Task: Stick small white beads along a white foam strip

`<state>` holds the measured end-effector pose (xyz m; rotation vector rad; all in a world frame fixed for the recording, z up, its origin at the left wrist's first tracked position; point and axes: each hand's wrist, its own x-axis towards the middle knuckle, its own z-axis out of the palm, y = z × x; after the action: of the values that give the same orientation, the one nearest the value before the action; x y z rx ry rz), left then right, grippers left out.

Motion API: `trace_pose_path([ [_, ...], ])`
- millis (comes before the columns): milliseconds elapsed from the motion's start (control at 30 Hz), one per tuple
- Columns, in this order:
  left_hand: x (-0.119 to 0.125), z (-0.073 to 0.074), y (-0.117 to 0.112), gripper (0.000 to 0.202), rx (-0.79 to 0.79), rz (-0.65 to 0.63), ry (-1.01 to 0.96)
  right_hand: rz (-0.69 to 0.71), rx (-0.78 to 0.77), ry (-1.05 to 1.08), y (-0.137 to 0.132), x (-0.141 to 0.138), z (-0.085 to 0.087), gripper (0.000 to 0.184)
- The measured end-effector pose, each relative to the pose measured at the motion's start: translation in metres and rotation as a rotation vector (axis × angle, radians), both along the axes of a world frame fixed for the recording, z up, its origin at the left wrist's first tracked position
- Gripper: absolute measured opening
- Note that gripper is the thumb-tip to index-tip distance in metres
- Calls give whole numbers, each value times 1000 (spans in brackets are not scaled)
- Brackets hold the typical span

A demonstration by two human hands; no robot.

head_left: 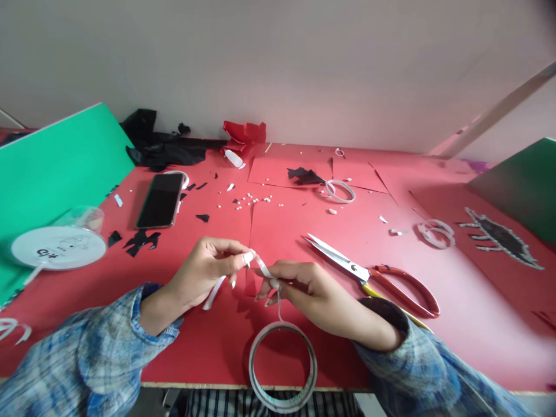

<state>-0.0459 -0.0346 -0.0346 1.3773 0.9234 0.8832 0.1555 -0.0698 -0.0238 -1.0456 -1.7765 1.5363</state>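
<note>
My left hand [202, 269] pinches one end of a narrow white tape strip [263, 266] between thumb and forefinger. Further along, the same strip is gripped by the thumb and fingers of my right hand [310, 289]. From there the tape runs down to a roll of tape [252, 364], a thin white ring at the table's front edge, partly overhanging it. A loose white strip [214, 294] lies just below my left hand. Beside my right hand are large scissors [354, 268] with red and yellow handles, blades apart, the lower handle partly under my sleeve.
A phone [160, 201] lies on the red table [278, 231] at left, near a white round fan-shaped piece [58, 248] and green board [65, 168]. Black scraps [174, 152], a small white bottle [233, 158], white beads, tape rings [341, 191] and a bead-edged black cutout [501, 234] lie around.
</note>
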Motion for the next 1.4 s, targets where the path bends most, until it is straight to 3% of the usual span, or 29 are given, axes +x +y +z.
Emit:
trace_pose_path([
  [167,-5,8,4,15,246,212,108,-25,-151,64,2,1,-4,28],
  [300,-5,14,3,12,388,206,165,-62,-149,92,4,0,-8,28],
  [733,-12,2,15,27,276,189,147,-84,-179,68,5,0,-9,22],
  [1100,-19,-11,30,12,90,275,81,-77,-181,58,5,1,-10,20],
  [1400,-16,-4,28,19,72,358,80,-70,-198,44,5,0,-10,18],
])
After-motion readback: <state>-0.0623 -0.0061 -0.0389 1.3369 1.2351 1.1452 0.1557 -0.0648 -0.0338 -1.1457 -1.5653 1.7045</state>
